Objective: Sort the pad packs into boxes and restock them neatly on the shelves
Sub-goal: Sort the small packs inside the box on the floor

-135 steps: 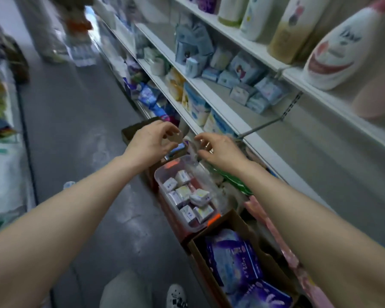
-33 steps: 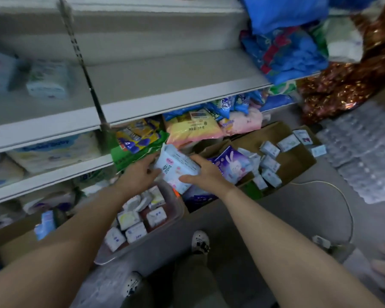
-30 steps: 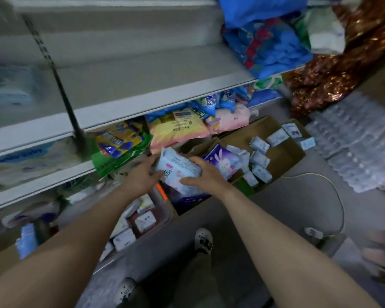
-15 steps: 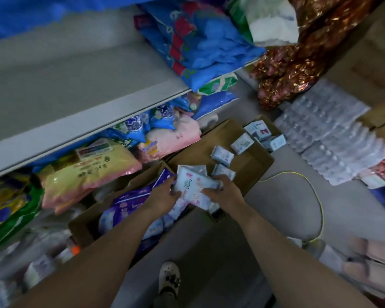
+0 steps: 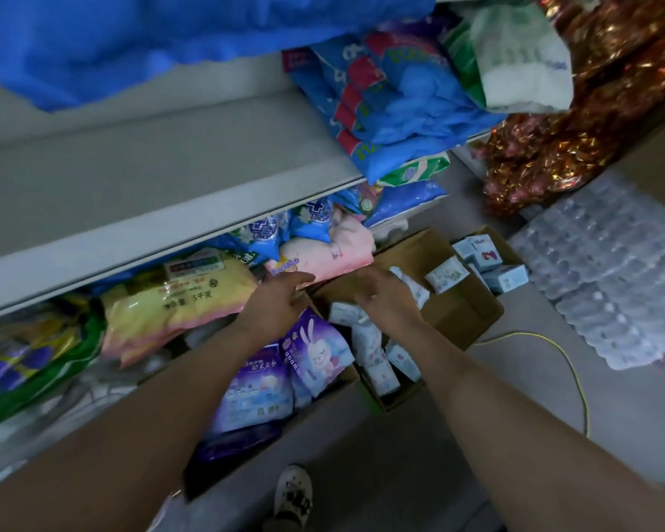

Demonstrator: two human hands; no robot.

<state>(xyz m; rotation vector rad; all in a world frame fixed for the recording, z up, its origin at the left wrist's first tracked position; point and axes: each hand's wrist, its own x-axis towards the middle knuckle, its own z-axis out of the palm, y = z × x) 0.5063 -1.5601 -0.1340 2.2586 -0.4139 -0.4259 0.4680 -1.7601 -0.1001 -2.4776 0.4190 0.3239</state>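
**Aisle floor and lower shelving**

Grey floor (image 5: 400, 455) fills lower frame; bare grey shelf (image 5: 150, 167) upper left. Cardboard box (image 5: 457, 312) at centre holds small pad packs (image 5: 446, 276). Left hand (image 5: 281, 301) and right hand (image 5: 384, 297) hover above it, fingers loose, holding nothing.

Single head-worn wide-angle view, looking forward and steeply down along both forearms. Close over open cardboard box (image 5: 459, 312) on floor (image 5: 419, 447), left hand (image 5: 275, 301) and right hand (image 5: 386, 297) mid-frame. Shelf edge (image 5: 162, 228) crossing upper left, tilted. Shoe (image 5: 292, 497) at bottom edge.
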